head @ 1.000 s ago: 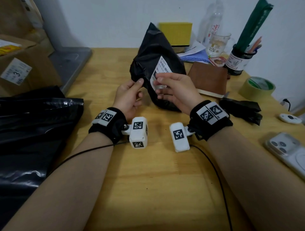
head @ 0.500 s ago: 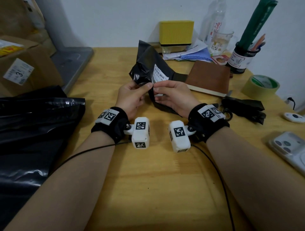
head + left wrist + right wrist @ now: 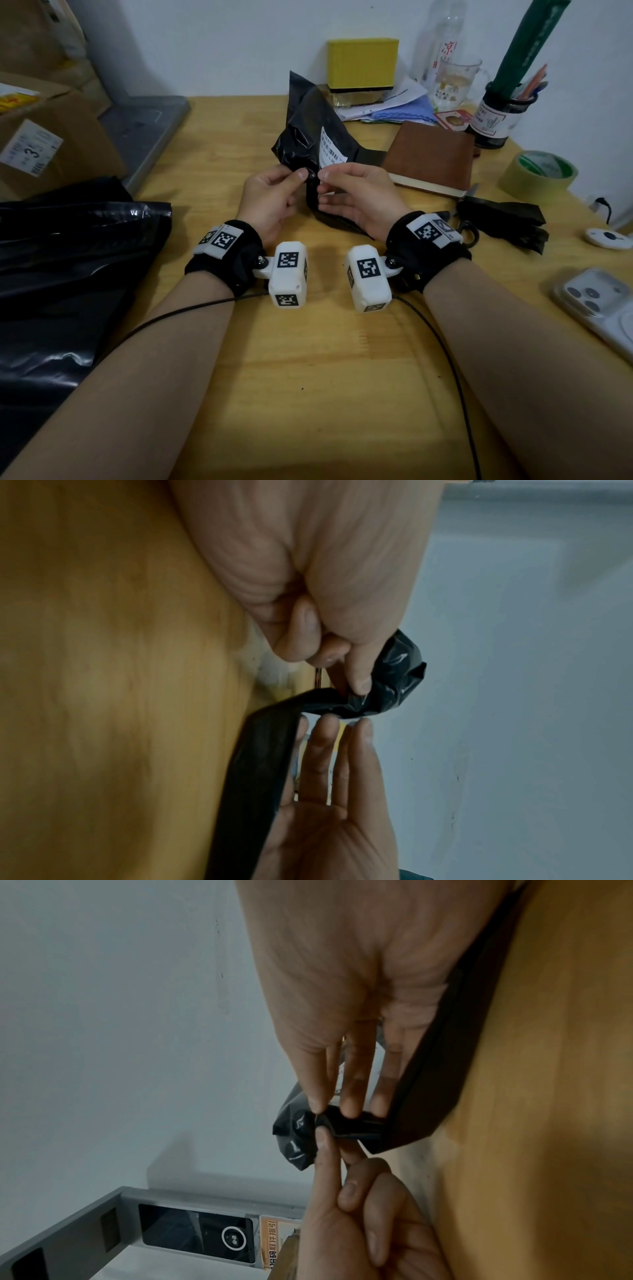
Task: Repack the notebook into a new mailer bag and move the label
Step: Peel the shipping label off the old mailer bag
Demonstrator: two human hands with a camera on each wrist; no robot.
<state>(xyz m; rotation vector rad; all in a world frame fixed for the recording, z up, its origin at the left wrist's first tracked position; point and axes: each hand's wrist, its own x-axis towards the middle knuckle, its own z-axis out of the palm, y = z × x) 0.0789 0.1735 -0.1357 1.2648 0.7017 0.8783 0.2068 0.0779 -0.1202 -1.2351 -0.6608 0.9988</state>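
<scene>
The old black mailer bag (image 3: 303,137) stands crumpled at the table's middle, with a white label (image 3: 329,150) on its right face. My left hand (image 3: 298,176) pinches a fold of the bag (image 3: 390,685) between thumb and forefinger. My right hand (image 3: 323,178) faces it and pinches the label's lower edge; the label (image 3: 337,735) shows white behind its fingers (image 3: 352,1102). The two hands' fingertips almost meet. The brown notebook (image 3: 431,154) lies bare on the table to the right. A heap of black mailer bags (image 3: 68,260) lies at the left.
A tape roll (image 3: 537,173), black plastic scraps (image 3: 507,219) and a small white remote (image 3: 608,236) sit at the right. A phone (image 3: 599,305) lies near the right edge. A yellow box (image 3: 363,65), glass mug (image 3: 455,82) and pen jar (image 3: 496,120) line the back. Cardboard boxes (image 3: 44,144) stand far left.
The bag has sunk from standing tall to a lower, more crumpled shape. Both hands have drawn together until their fingertips nearly touch at the label's lower edge.
</scene>
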